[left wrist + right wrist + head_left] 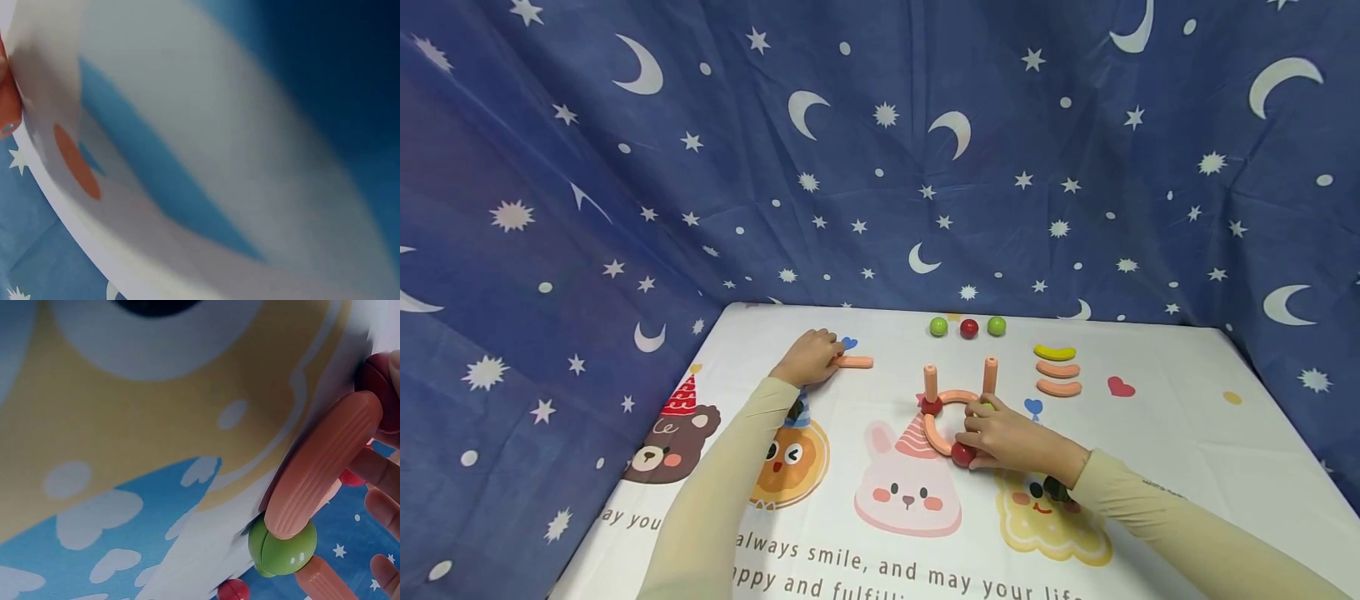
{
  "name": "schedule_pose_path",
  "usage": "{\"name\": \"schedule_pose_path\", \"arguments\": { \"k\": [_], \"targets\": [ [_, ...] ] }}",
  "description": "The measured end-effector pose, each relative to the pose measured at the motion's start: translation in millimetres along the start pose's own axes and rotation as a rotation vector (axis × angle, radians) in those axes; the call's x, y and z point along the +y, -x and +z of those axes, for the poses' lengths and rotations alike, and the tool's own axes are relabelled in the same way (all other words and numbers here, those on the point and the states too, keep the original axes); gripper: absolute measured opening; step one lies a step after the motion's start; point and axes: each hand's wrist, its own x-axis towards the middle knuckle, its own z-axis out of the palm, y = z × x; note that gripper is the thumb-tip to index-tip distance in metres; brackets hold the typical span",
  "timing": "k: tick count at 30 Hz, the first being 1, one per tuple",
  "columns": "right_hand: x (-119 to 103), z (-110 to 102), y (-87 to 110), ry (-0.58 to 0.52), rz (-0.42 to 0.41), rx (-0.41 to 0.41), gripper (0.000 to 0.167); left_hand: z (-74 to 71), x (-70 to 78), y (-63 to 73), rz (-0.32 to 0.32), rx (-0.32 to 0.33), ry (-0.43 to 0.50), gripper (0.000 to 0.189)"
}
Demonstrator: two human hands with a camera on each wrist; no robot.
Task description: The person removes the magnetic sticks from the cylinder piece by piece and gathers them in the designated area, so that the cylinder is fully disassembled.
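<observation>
My left hand (811,358) grips the left end of a straight orange stick (856,362) at the table's back left. The stick's end (9,115) peeks in at the left wrist view's edge. My right hand (1011,435) pinches a red ball (962,454) at the near corner of a ring built from balls and curved orange pieces (936,437). In the right wrist view, a curved orange piece (325,465) runs from that red ball to a green ball (284,547). Two orange sticks (931,383) rise from the ring's far balls. My right hand partly hides the ring's right side.
Two green balls (938,327) and a red ball (969,328) sit in a row at the back. To the right lie a yellow curved piece (1055,352) and two orange curved ones (1058,387). A blue star-print curtain (880,242) hangs behind the printed white tablecloth (1180,467).
</observation>
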Motion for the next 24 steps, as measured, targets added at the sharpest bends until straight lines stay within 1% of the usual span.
{"name": "schedule_pose_path", "arguments": {
  "k": [6, 10, 12, 15, 17, 19, 21, 24],
  "targets": [
    [1.0, 2.1, 0.0, -0.007, -0.007, 0.01, 0.033, -1.0, -4.2, 4.6, -0.03, 0.003, 0.041, 0.011],
    [1.8, 2.8, 0.0, -0.023, -0.009, 0.02, 0.036, -2.6, -4.7, 5.4, -0.029, 0.005, 0.055, 0.009],
    [1.9, 2.4, -0.1, -0.029, -0.01, 0.029, 0.037, -3.5, -4.4, 5.3, -0.033, -0.004, 0.055, 0.009],
    [1.7, 2.3, -0.2, -0.034, -0.011, 0.038, 0.037, -4.9, -3.4, 5.2, -0.039, -0.02, 0.036, 0.013],
    [1.4, 1.9, -0.1, -0.035, -0.011, 0.039, 0.037, -6.7, -1.3, 4.5, -0.03, -0.016, 0.019, 0.02],
    [1.1, 1.5, 0.2, -0.029, -0.009, 0.035, 0.035, -9.5, 3.2, 2.3, -0.004, 0.02, 0.013, 0.025],
    [0.8, 1.0, 0.7, -0.02, -0.005, 0.025, 0.033, -13.6, 11.2, -1.9, 0.04, 0.082, 0.011, 0.027],
    [0.8, 1.4, 1.9, -0.001, -0.001, 0.01, 0.031, -24.6, 29.8, -10.6, 0.127, 0.17, -0.027, 0.027]
  ]
}}
